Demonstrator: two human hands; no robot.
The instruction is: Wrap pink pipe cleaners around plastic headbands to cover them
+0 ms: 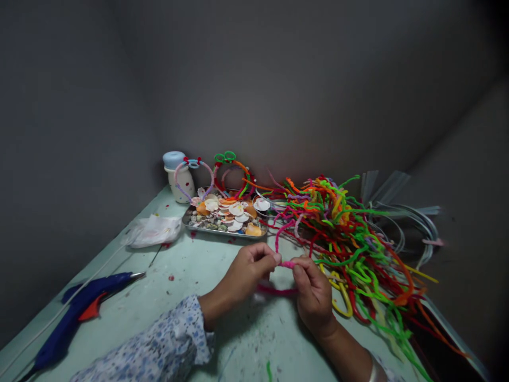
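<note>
A bright pink pipe cleaner [287,264] runs between my two hands above the table. My left hand [254,268] pinches it between thumb and fingers, and one pink end rises beyond the fingertips. Close on the right, my right hand [314,294] grips the same fuzzy strand with thumb and forefinger. A darker pink length [278,291] passes below and behind the hands; I cannot tell whether it belongs to the same piece. The inner fingers of both hands are hidden.
A metal tray [222,231] of shells stands behind, with looped pipe-cleaner headbands [193,162] at its back edge. A large tangle of colourful pipe cleaners [338,223] lies right. At left are a blue glue gun [67,323], a plastic packet [155,232] and a lidded bottle [181,183].
</note>
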